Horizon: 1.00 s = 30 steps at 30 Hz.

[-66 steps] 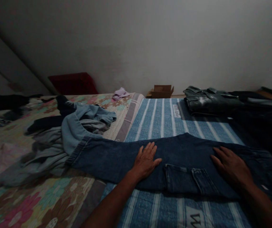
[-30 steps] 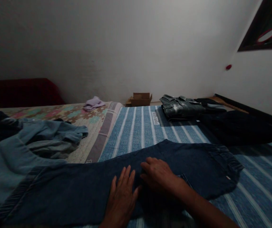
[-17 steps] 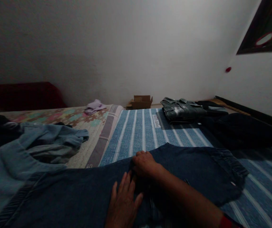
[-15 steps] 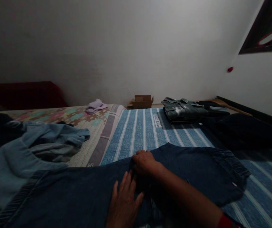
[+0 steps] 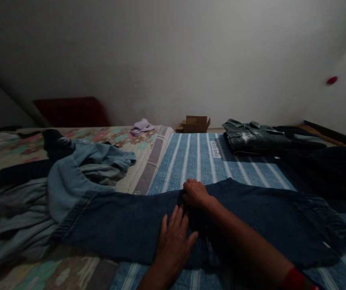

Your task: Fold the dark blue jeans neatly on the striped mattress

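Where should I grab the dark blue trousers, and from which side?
Probably take the trousers by the gathered right end, coming from the right: it lies on the striped sheet and its bunching should pinch easily. The opposite end meets the light-blue garment, and the left hand and right hand occupy the middle.

An open cardboard box (image 5: 194, 126) sits near the pale wall (image 5: 173, 60), beyond the blue-and-white striped bedsheet (image 5: 177, 161); left of it, a crumpled lilac cloth (image 5: 142, 127) lies on the floral bedspread (image 5: 123, 138); farther left is a dark red object (image 5: 73, 111), too dim to identify
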Each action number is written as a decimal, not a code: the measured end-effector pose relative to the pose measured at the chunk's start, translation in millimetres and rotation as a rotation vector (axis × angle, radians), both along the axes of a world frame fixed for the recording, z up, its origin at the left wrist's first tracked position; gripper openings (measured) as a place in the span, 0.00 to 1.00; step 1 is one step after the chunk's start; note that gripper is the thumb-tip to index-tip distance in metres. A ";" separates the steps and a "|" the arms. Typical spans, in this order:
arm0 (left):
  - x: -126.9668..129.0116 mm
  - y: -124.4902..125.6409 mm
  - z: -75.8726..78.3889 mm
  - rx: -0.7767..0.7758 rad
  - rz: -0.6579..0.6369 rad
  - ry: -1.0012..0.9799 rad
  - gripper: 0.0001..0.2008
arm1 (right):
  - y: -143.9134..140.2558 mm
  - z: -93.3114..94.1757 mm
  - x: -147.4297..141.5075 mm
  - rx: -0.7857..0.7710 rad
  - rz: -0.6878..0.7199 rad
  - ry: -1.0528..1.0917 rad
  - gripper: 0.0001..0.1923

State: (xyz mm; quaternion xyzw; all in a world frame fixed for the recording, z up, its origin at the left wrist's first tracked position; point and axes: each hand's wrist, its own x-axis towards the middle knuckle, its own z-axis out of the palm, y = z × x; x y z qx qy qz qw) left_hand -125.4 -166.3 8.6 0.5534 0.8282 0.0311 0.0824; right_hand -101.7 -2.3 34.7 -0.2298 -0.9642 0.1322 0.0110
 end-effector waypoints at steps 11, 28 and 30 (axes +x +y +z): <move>7.4 -6.6 4.2 0.043 0.009 -0.091 0.29 | 2.3 -19.4 1.1 -0.010 0.003 0.085 0.07; -5.9 -7.5 11.7 -0.029 0.136 -0.088 0.33 | 2.5 -38.6 6.6 0.007 0.005 0.211 0.05; -9.4 -6.4 13.3 -0.042 0.156 -0.067 0.33 | 1.9 -39.7 6.5 0.018 0.001 0.217 0.05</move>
